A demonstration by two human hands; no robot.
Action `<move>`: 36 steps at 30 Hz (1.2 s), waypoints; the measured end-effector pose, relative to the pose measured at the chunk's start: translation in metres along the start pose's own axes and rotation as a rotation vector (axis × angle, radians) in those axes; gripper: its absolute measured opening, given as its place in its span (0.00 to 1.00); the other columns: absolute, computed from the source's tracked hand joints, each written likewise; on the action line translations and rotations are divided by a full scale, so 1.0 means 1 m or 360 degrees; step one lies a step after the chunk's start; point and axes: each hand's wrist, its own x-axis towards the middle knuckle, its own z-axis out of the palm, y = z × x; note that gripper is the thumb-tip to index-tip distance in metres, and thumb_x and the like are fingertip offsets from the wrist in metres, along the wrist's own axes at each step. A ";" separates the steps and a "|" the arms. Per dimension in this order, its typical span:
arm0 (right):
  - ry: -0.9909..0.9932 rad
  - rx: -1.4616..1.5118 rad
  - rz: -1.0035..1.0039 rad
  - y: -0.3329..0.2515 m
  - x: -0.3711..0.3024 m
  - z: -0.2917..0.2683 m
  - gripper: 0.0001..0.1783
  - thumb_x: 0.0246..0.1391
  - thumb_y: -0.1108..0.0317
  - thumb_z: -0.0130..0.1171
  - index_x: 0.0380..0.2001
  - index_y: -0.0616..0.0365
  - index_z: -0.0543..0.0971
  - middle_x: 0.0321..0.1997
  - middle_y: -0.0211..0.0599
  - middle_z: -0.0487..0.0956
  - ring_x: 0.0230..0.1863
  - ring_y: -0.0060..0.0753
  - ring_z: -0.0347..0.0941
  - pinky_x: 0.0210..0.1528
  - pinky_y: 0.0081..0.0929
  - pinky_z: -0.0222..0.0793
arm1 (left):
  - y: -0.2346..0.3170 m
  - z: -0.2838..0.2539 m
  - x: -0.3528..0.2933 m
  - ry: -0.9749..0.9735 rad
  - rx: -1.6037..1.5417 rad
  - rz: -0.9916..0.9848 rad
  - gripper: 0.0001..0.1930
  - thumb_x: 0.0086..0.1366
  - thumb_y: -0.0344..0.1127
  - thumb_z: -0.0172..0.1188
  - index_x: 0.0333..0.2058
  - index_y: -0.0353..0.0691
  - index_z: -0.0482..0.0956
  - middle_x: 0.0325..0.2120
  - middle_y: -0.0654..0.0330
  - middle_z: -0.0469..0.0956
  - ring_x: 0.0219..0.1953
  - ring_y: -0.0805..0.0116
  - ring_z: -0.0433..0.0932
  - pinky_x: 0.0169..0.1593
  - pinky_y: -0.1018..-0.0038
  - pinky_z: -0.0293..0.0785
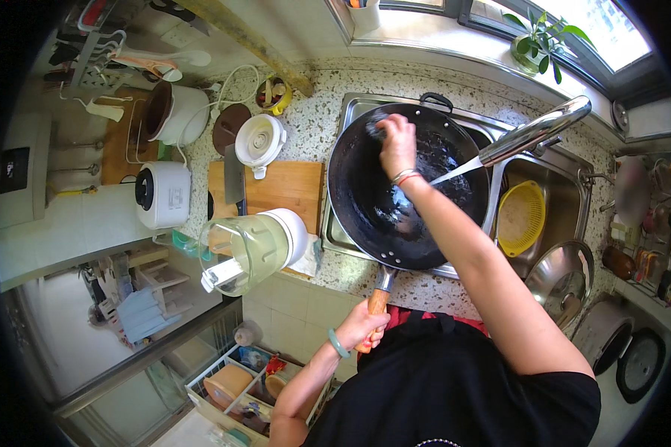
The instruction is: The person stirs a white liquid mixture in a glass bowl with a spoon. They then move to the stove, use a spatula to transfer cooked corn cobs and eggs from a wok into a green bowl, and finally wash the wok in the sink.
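A large black wok (373, 216) rests over the double sink (563, 201), with wet, shiny patches inside. My left hand (361, 326) is closed round its wooden handle (378, 300), at the near side. Inside the wok, toward its far left wall, my right hand (397, 145) is closed on a dark grey scouring pad (376, 125), partly hidden by the fingers. From the right a chrome faucet (537, 130) reaches over the wok, and a pale stream of water (455, 171) runs from it behind my right wrist.
A yellow colander (522, 218) sits in the right basin, a metal lid (561, 273) near it. To the left, a cutting board (283, 186) carries a cleaver (234, 179); a clear blender jug (250, 249) stands close to the counter edge. A potted plant (533, 48) is by the window.
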 end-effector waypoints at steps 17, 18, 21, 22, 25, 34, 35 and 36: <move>-0.0583 0.0775 0.0403 -0.070 -0.080 0.003 0.27 0.64 0.67 0.51 0.65 0.65 0.64 0.74 0.59 0.53 0.75 0.59 0.47 0.75 0.40 0.44 | -0.009 -0.003 0.006 0.0092 0.0146 0.0000 0.10 0.65 0.27 0.57 0.36 0.42 0.63 0.19 0.64 0.67 0.14 0.75 0.67 0.16 0.75 0.68; -0.0684 0.1010 0.0358 -0.072 -0.085 -0.007 0.27 0.67 0.66 0.48 0.65 0.65 0.63 0.75 0.58 0.52 0.76 0.55 0.45 0.76 0.37 0.42 | -0.009 -0.004 0.005 0.0134 0.0177 0.0028 0.10 0.64 0.27 0.56 0.38 0.42 0.62 0.18 0.63 0.67 0.13 0.75 0.67 0.15 0.75 0.68; -0.1120 0.1234 0.0238 -0.086 -0.122 -0.079 0.24 0.67 0.69 0.47 0.65 0.60 0.66 0.73 0.54 0.57 0.74 0.50 0.53 0.73 0.36 0.50 | -0.010 -0.007 0.005 0.0251 0.0224 0.0092 0.13 0.62 0.25 0.54 0.44 0.42 0.62 0.17 0.63 0.67 0.12 0.74 0.67 0.12 0.74 0.65; -0.1255 0.1229 0.0220 -0.080 -0.129 -0.099 0.24 0.66 0.71 0.48 0.65 0.59 0.67 0.73 0.52 0.59 0.74 0.51 0.54 0.73 0.38 0.52 | -0.008 -0.010 0.006 0.0283 0.0242 0.0061 0.14 0.62 0.25 0.54 0.45 0.42 0.63 0.17 0.63 0.67 0.12 0.74 0.68 0.12 0.74 0.65; -0.1476 0.0514 -0.0311 -0.017 -0.142 -0.135 0.30 0.53 0.80 0.51 0.61 0.54 0.71 0.71 0.42 0.65 0.74 0.48 0.55 0.71 0.47 0.55 | -0.003 -0.011 0.000 0.0249 0.0126 0.0178 0.13 0.62 0.25 0.55 0.42 0.42 0.63 0.18 0.63 0.67 0.12 0.75 0.68 0.13 0.75 0.66; -0.0891 -0.0679 -0.0353 0.063 -0.086 -0.067 0.27 0.58 0.74 0.44 0.62 0.61 0.68 0.74 0.48 0.58 0.76 0.48 0.50 0.74 0.45 0.49 | 0.004 -0.002 -0.009 0.0191 0.0002 0.0237 0.11 0.63 0.24 0.57 0.37 0.42 0.63 0.18 0.63 0.67 0.13 0.75 0.68 0.15 0.74 0.67; -0.0663 -0.0367 -0.0350 0.054 -0.094 -0.047 0.26 0.58 0.75 0.42 0.61 0.63 0.68 0.72 0.52 0.60 0.74 0.54 0.52 0.74 0.46 0.49 | 0.003 0.000 -0.008 0.0189 0.0012 0.0212 0.11 0.63 0.24 0.57 0.37 0.42 0.63 0.18 0.63 0.67 0.13 0.75 0.68 0.15 0.74 0.67; -0.0459 -0.0019 -0.0351 0.037 -0.097 -0.030 0.27 0.56 0.78 0.46 0.61 0.65 0.68 0.70 0.58 0.62 0.72 0.58 0.55 0.73 0.48 0.51 | 0.002 0.002 -0.006 0.0189 0.0020 0.0182 0.10 0.63 0.24 0.57 0.37 0.42 0.63 0.18 0.63 0.67 0.13 0.75 0.68 0.15 0.74 0.67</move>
